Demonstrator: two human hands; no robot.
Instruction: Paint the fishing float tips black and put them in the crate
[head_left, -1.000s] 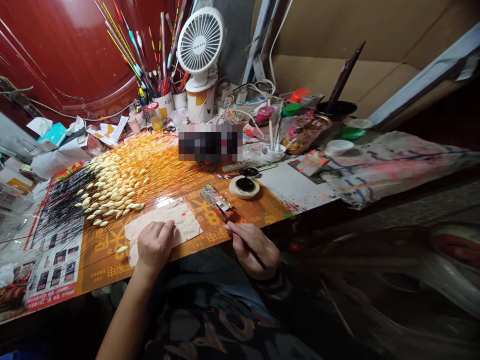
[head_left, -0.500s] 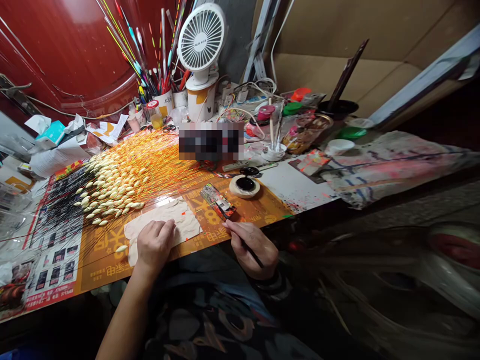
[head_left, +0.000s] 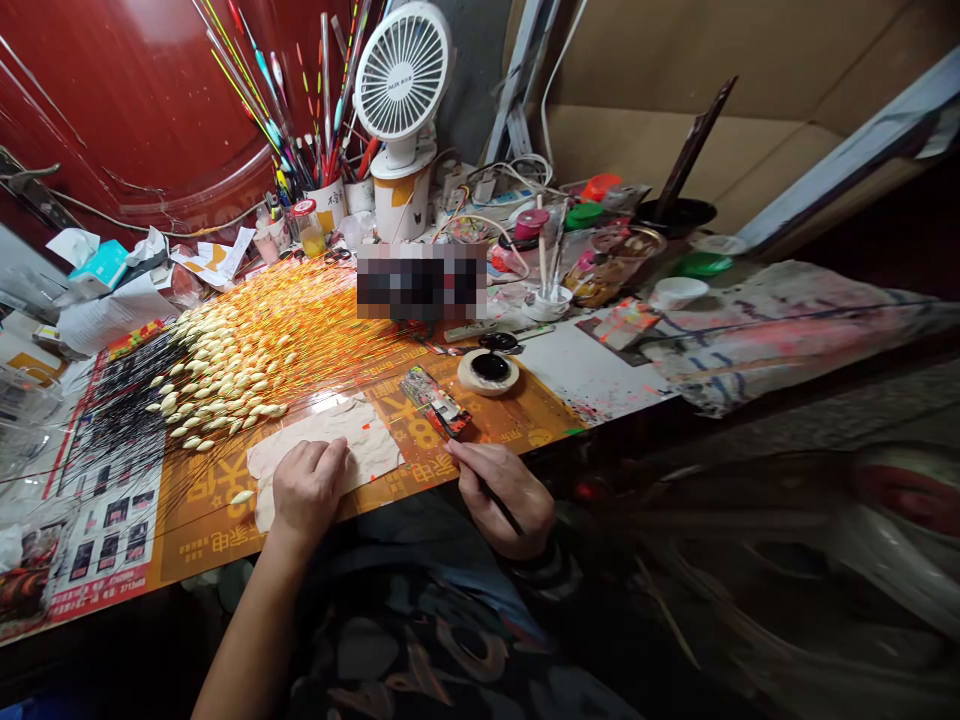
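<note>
My left hand (head_left: pixel 309 488) is closed over a crumpled off-white cloth or paper sheet (head_left: pixel 375 440) at the table's front. Beside its wrist lies a pale fishing float (head_left: pixel 241 497); its thin stem runs left, and its other end runs under my fingers. My right hand (head_left: pixel 506 497) grips a slim dark-handled brush (head_left: pixel 504 508), its front end pointing toward a paint-smeared small block (head_left: pixel 436 402). Behind the block stands a round pale dish of black paint (head_left: pixel 490 370). To the left, a large heap of pale-bodied floats (head_left: pixel 225 370) spreads out, with orange-yellow tips and black stems.
A white fan (head_left: pixel 403 75) stands at the back beside cups of floats and brushes (head_left: pixel 328 207). Paint jars, lids and a white pot with sticks (head_left: pixel 547 302) crowd the back right. A stained cloth (head_left: pixel 780 325) lies along the right end. The table edge runs below my hands.
Almost nothing differs. Both hands keep their places and grips, with only a slight shift of the whole view.
</note>
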